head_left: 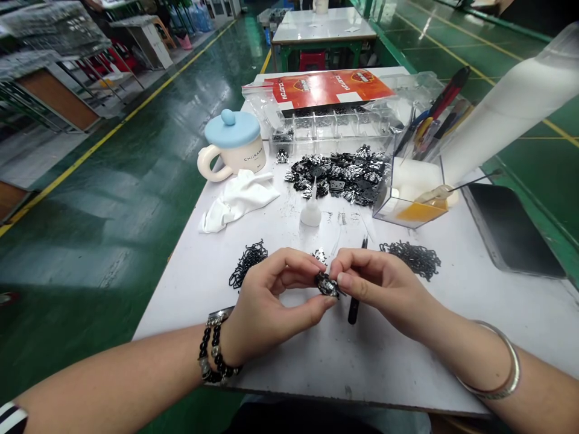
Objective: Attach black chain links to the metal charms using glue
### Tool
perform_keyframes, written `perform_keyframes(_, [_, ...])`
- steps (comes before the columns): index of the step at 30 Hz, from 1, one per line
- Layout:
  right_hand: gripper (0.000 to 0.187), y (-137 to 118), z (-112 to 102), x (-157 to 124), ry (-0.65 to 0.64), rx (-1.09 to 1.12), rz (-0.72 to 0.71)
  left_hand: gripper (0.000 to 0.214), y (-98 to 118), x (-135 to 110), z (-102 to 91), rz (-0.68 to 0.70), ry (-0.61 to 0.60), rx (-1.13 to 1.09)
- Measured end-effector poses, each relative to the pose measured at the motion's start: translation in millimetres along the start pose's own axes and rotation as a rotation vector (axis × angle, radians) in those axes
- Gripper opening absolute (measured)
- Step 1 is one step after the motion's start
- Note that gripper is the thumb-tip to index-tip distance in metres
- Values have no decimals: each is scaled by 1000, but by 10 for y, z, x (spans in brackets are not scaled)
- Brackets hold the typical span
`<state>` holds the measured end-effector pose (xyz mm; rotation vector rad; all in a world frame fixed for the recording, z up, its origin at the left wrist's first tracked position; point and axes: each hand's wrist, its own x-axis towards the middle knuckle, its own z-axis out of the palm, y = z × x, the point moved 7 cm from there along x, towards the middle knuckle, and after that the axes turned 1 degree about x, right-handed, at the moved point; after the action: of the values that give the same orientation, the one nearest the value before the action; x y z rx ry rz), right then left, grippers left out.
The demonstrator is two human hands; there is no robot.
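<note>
Currently | left hand (274, 298): fingers are pinching a shiny part (327, 286) | right hand (386, 283): fingers are touching its edge, grip unclear

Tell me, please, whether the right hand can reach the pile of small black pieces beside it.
Probably yes: the pile lies just beyond the right hand, with nothing visible between them, though it is busy at the dark shiny part.

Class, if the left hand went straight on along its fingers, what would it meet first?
Past the small dark part it holds, most likely the right hand, though depth is unclear.
</note>
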<state>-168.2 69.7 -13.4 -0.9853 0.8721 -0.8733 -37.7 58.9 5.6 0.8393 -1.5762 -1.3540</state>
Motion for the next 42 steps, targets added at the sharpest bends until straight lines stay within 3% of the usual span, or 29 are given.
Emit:
perform_keyframes(20, [20, 6, -36, -3, 62, -156, -5, 28, -24, 7, 9, -55, 6, 1])
perform_keyframes(27, [28, 77, -21, 6, 64, -79, 28, 28, -13, 4, 2, -49, -1, 5])
perform_keyframes(42, [18, 169, -27, 31, 16, 150, 69, 27, 3, 10, 1, -44, 1, 1])
